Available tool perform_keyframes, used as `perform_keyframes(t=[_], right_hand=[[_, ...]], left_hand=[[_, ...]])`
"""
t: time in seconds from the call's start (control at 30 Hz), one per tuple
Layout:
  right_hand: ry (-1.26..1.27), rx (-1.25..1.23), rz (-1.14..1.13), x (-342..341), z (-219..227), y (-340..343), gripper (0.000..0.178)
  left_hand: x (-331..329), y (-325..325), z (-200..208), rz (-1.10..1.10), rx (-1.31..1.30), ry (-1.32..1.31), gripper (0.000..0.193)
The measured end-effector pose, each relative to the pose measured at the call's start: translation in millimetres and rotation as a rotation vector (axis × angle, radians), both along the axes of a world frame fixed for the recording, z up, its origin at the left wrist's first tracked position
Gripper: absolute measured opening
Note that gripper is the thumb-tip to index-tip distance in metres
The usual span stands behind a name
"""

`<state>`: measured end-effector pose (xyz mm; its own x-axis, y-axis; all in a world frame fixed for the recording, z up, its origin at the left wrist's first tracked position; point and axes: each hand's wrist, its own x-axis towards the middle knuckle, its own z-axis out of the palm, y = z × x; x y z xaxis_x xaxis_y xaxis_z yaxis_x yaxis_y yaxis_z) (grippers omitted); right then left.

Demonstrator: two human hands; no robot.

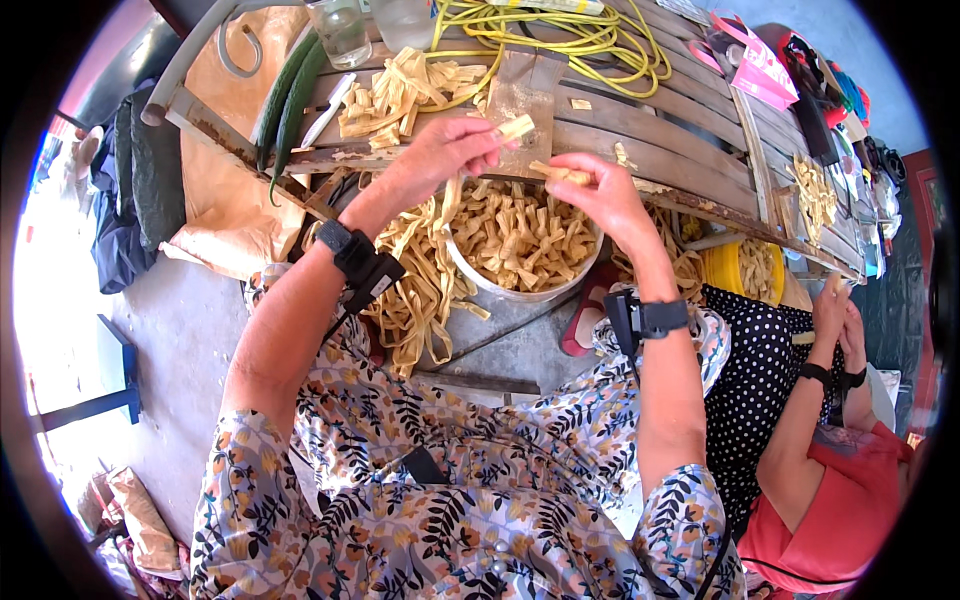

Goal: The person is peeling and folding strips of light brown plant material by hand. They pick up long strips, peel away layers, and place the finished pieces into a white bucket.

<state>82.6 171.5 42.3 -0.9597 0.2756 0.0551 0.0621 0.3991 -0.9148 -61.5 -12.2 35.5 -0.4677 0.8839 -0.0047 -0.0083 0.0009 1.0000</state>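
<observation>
The left hand (pixel 455 150) reaches out over the near edge of the slatted table (pixel 690 118), thumb and fingers pinching a short pale-yellow folded strip (pixel 516 127); this piece juts from the fingertips toward the right, above a small wooden board (pixel 524 85) lying on the slats; the right hand (pixel 606 193) is just beside it, a little nearer the body, its fingers curled around a second, browner folded piece (pixel 562 174), whose end points left toward the other hand; the two pieces are apart.

Below both hands stands a white bucket (pixel 517 296), heaped with short folded strips (pixel 520 235); a long strip (pixel 452 203) hangs at the bucket's left side, beneath the left hand, though whether that hand holds it I cannot tell; more long, loose strips (pixel 418 295) droop in a tangle left of the bucket.

On the table, a pile of cut pieces (pixel 405 90) lies just beyond the left hand; two long green cucumbers (pixel 285 105) lie farther left, a coil of yellow cord (pixel 600 45) beyond the board; at the right, a co-worker's hands (pixel 838 322) come together near a yellow tub (pixel 717 270) of similar pieces.
</observation>
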Motion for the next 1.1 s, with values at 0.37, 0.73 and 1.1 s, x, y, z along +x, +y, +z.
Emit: perform_keyframes(t=[0.37,0.73,1.1], right_hand=[[0.116,-0.377,-0.033,12.1,1.8,-6.0,0.012],[0.011,-0.217,-0.079,9.1,9.5,-10.1,0.020],[-0.417,-0.332,0.195,17.0,-15.7,-26.4,0.016]], left_hand=[[41.2,8.6,7.1,-0.224,-0.078,-0.281,0.024],[50.1,3.8,-18.6,0.126,0.015,0.709,0.012],[35.3,-7.9,-7.4,-0.034,-0.036,0.677,0.024]])
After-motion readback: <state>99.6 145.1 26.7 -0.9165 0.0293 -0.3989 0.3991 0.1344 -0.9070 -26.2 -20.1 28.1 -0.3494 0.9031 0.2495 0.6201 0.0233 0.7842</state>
